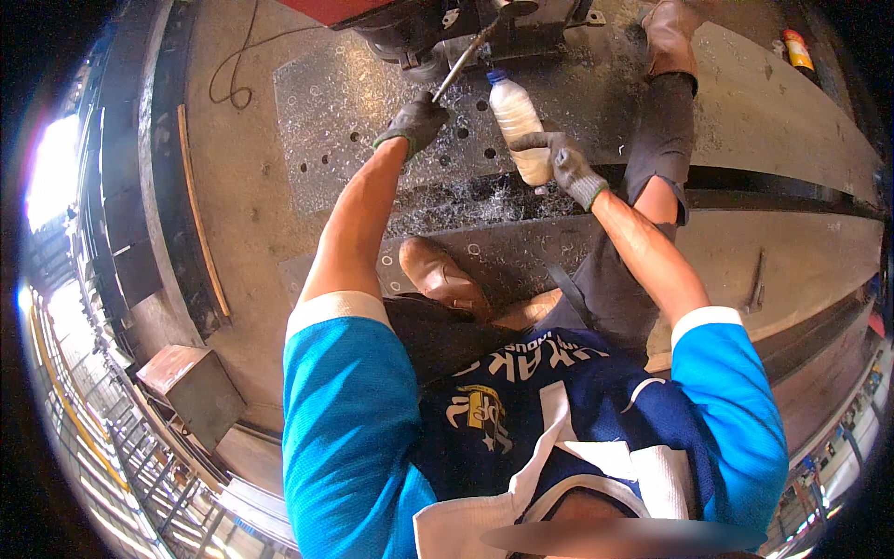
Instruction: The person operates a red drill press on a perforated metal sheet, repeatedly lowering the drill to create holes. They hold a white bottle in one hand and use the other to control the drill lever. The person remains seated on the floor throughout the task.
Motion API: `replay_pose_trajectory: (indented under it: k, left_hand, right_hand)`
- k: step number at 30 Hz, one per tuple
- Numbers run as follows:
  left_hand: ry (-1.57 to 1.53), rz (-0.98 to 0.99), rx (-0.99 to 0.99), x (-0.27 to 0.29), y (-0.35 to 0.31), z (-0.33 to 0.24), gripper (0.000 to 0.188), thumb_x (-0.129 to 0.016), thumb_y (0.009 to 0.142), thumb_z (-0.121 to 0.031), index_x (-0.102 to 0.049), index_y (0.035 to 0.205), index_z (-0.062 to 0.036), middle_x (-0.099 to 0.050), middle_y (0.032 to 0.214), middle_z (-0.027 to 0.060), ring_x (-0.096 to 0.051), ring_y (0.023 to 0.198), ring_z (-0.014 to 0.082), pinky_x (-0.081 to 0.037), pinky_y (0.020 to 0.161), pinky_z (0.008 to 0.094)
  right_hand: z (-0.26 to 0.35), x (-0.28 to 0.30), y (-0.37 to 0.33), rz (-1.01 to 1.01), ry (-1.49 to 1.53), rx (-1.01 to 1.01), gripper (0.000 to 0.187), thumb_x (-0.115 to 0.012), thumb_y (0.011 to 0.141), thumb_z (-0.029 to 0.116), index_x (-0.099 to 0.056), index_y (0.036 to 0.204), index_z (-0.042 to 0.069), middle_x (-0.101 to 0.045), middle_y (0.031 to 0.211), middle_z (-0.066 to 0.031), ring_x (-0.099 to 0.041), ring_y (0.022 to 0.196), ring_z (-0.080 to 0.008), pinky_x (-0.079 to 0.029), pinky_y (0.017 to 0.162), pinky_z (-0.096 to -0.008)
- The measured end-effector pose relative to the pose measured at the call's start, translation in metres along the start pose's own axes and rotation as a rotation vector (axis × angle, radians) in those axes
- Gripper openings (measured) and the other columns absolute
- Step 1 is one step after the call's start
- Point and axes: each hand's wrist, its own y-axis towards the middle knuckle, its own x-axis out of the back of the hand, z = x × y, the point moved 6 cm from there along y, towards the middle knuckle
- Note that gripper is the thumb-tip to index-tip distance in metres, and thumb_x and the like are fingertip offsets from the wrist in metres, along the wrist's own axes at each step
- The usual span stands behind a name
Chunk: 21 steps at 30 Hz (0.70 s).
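Note:
My left hand (415,123), in a dark glove with a green cuff, is closed around a metal lever (463,63) that slants up to a dark machine (400,35) with a red part at the top. Fingers of my gloved right hand (572,170) wrap the lower end of a clear plastic bottle (515,109) of milky, cream-coloured liquid. Its blue cap points toward the machine, over a steel plate (321,121). Round dark holes and bright metal shavings mark the plate. Exactly where the machine meets the plate is hard to make out.
A thin cable (228,84) curls on the surface at the left. Beyond it lies a long wooden strip (203,214). A box-like metal block (200,396) stands lower left. Far right, there is a red and yellow container (797,51). A brown shoe (442,275) rests near the plate.

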Motion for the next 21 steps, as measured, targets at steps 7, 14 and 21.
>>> replay_pose_trajectory:
  k: [7,14,21]
  left_hand:
    - [-0.236,-0.172,0.115,0.114,-0.099,0.016,0.043,-0.076,0.092,-0.047,-0.064,0.101,-0.0062,-0.067,0.079,0.006,-0.06,0.066,0.0155,-0.05,0.064,0.0344]
    - [-0.815,-0.684,-0.055,0.238,-0.21,-0.065,0.031,-0.078,0.096,-0.032,-0.067,0.1,-0.0034,-0.065,0.074,0.0033,-0.06,0.059,0.0121,-0.047,0.055,0.029]
    - [-0.247,-0.778,-0.501,0.346,-0.229,-0.271,0.034,-0.079,0.09,-0.034,-0.07,0.104,-0.0045,-0.074,0.095,0.0098,-0.07,0.083,0.0195,-0.055,0.073,0.0359]
  right_hand:
    - [-0.022,0.017,-0.017,-0.423,-0.303,-0.248,0.048,-0.078,0.093,0.031,-0.065,0.133,0.007,-0.072,0.12,-0.0072,-0.065,0.106,-0.0213,-0.049,0.094,-0.0336]
    - [0.018,0.01,-0.037,-0.471,-0.649,-0.072,0.066,-0.081,0.089,0.039,-0.057,0.144,0.012,-0.069,0.134,-0.011,-0.064,0.123,-0.0278,-0.046,0.108,-0.0405]
    - [0.023,-0.001,-0.061,-0.4,-0.551,-0.262,0.062,-0.081,0.09,0.034,-0.057,0.143,0.011,-0.067,0.136,-0.0119,-0.062,0.125,-0.023,-0.044,0.109,-0.0358]
